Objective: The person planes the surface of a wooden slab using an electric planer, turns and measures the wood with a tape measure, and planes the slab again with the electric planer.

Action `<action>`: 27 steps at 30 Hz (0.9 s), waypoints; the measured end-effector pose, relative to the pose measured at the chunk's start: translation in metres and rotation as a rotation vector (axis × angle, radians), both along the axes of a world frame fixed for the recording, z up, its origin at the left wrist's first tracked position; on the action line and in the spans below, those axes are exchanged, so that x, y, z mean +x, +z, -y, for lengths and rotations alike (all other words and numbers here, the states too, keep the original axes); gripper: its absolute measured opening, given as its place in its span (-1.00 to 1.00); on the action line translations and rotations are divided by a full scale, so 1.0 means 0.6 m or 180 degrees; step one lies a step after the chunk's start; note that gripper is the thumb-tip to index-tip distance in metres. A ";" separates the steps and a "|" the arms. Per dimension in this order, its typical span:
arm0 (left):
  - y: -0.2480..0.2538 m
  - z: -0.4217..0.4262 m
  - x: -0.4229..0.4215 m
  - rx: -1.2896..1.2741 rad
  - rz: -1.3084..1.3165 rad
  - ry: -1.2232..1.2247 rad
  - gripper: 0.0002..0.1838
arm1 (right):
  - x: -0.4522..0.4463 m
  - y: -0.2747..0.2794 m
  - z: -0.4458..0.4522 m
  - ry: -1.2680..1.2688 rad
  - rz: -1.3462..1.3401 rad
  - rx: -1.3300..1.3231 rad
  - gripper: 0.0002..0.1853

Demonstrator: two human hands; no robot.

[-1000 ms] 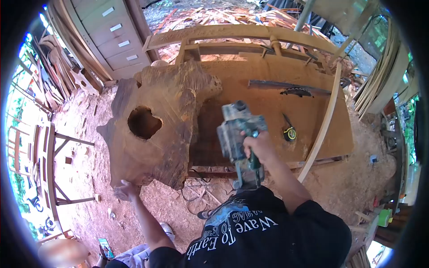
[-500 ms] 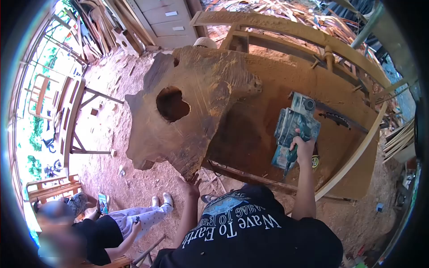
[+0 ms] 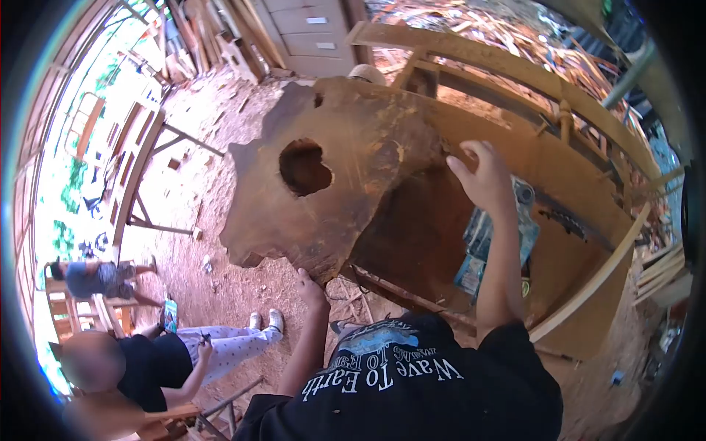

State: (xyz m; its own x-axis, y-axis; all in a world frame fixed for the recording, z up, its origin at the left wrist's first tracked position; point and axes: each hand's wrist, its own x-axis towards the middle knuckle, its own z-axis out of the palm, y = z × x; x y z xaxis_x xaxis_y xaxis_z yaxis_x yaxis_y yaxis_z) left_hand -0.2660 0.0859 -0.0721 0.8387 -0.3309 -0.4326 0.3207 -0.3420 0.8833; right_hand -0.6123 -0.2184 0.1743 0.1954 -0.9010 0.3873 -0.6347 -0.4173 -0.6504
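Note:
A broad, rough-edged wooden slab (image 3: 257, 198) with a large dark hole lies over a dusty brown table (image 3: 544, 132). My left hand (image 3: 315, 292) grips the slab's near corner, the thumb against its edge and some fingers hidden. My right hand (image 3: 482, 180) is raised near the slab's right tip, its fingers curved and apart, holding nothing; contact with the wood is unclear. Under my right forearm, a dusty teal belt sander (image 3: 478, 239) rests on the table, partly covered by the arm.
A curved wooden rail (image 3: 507, 62) runs along the far side, with scrap wood beyond. A person (image 3: 158, 371) with a phone stands at lower left; another person (image 3: 95, 279) is behind. A wooden frame on legs (image 3: 140, 169) stands left. A pale strip (image 3: 588, 275) crosses the table's right end.
My right hand has let go of the sander and moved up and left toward the slab's right tip. My left hand has closed more around the slab's near corner. The view has shifted slightly.

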 end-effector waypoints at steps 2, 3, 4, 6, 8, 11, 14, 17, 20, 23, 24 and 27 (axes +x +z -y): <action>0.028 0.011 -0.022 0.0230 0.0697 0.0057 -0.54 | 0.056 -0.003 0.079 0.0385 -0.0037 0.0613 -0.58; 0.058 0.021 -0.041 0.0407 0.0848 0.0195 -0.56 | 0.086 -0.009 0.114 0.0595 -0.0080 0.0922 -0.59; 0.048 0.021 -0.042 0.0347 0.0848 0.0191 -0.56 | 0.113 -0.028 0.154 0.0681 -0.0194 0.0893 -0.59; 0.013 0.013 -0.033 0.0228 0.0870 0.0278 -0.56 | 0.162 -0.084 0.247 0.0943 -0.0420 0.0796 -0.58; 0.008 0.020 -0.040 0.0524 0.1045 0.0489 -0.55 | 0.201 -0.126 0.316 0.0978 -0.0481 0.0474 -0.61; 0.001 0.039 -0.051 0.0549 0.1153 0.0863 -0.56 | 0.237 -0.174 0.399 0.0819 -0.0987 0.0358 -0.56; 0.022 0.055 -0.065 0.0413 0.1093 0.1153 -0.59 | 0.253 -0.223 0.455 0.0812 -0.1421 0.0640 -0.48; 0.016 0.061 -0.064 0.0189 0.1295 0.1229 -0.61 | 0.264 -0.269 0.482 0.0769 -0.1628 0.0594 -0.44; 0.025 0.064 -0.071 0.0575 0.1363 0.1257 -0.62 | 0.257 -0.278 0.490 0.0903 -0.1606 0.0725 -0.31; 0.023 0.065 -0.070 0.0928 0.2114 0.1186 -0.66 | 0.252 -0.279 0.474 0.0772 -0.1572 0.0593 -0.25; 0.025 0.068 -0.072 0.0871 0.2054 0.1181 -0.65 | 0.252 -0.277 0.470 0.0710 -0.1567 0.0632 -0.22; 0.024 0.054 -0.057 0.0753 0.1968 0.1149 -0.64 | 0.239 -0.273 0.446 0.0474 -0.1665 0.0739 -0.20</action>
State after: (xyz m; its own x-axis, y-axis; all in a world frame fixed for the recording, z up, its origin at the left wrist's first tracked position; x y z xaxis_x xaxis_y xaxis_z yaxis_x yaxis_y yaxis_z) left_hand -0.3002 0.0532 -0.0576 0.9905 0.0538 0.1268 -0.0815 -0.5127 0.8547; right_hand -0.4691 -0.4858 0.0104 0.4383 -0.8989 0.0013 -0.8412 -0.4107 -0.3517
